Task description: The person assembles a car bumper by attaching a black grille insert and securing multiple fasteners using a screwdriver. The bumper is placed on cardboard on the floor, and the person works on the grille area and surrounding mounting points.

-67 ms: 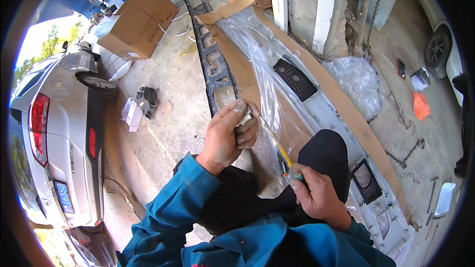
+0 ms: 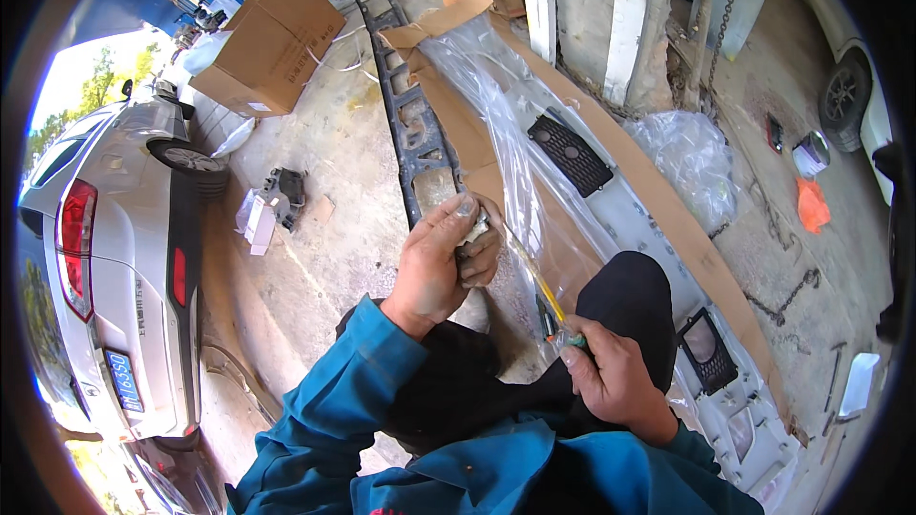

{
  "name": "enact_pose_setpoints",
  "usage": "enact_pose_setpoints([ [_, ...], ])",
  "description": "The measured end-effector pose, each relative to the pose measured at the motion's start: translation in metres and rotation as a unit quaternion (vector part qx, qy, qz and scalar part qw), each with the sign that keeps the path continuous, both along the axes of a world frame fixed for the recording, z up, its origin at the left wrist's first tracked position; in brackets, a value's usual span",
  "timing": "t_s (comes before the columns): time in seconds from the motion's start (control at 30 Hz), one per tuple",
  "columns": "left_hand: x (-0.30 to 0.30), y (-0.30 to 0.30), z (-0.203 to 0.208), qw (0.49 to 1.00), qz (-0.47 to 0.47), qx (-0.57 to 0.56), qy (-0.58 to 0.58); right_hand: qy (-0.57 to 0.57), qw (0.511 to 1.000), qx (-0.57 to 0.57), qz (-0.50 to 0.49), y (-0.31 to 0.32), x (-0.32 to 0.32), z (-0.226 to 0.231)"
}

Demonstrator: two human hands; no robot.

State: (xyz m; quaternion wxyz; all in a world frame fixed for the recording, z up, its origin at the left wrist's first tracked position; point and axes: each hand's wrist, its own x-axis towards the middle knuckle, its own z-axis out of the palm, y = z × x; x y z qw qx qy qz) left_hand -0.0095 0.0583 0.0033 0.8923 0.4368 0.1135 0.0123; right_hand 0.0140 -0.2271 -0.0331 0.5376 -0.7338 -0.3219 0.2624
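Observation:
My right hand (image 2: 615, 377) is closed around the green and clear handle of a screwdriver (image 2: 541, 288). Its long shaft, partly yellow, points up and left toward my left hand (image 2: 441, 262). There the fingers and thumb pinch a small, crumpled whitish piece (image 2: 478, 226) at the far end of the shaft; my fingers cover most of it, so its kind is unclear. Beneath and to the right of both hands lies a long pale-grey car bumper (image 2: 649, 240), partly wrapped in clear plastic film (image 2: 496, 105). A black mesh grille (image 2: 572, 154) sits on it.
Flattened cardboard (image 2: 701, 253) lies under the bumper, beside a long black plastic frame (image 2: 412, 119). A silver car (image 2: 134, 277) stands left, near a cardboard box (image 2: 272, 43). Crumpled plastic (image 2: 682, 162), a chain (image 2: 787, 300), a can (image 2: 811, 154) and an orange cloth (image 2: 812, 204) lie right.

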Motion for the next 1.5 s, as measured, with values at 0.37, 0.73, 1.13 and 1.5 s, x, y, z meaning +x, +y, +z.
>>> enact_pose_setpoints([
  [0.37,-0.002,-0.002,0.0,0.995,-0.02,0.096,-0.001,-0.05,0.999,0.014,0.013,-0.001,0.007,0.001],
  [0.73,-0.007,-0.001,0.008,0.956,-0.022,0.294,0.007,-0.372,0.92,-0.094,-0.081,-0.001,0.021,0.005],
  [1.13,-0.009,0.001,0.005,0.946,0.015,0.325,-0.006,0.048,0.997,0.014,0.064,0.015,0.014,0.008],
  [1.5,-0.004,-0.008,0.01,0.973,0.053,0.226,-0.011,0.411,0.894,0.1,0.149,0.019,0.018,-0.002],
])
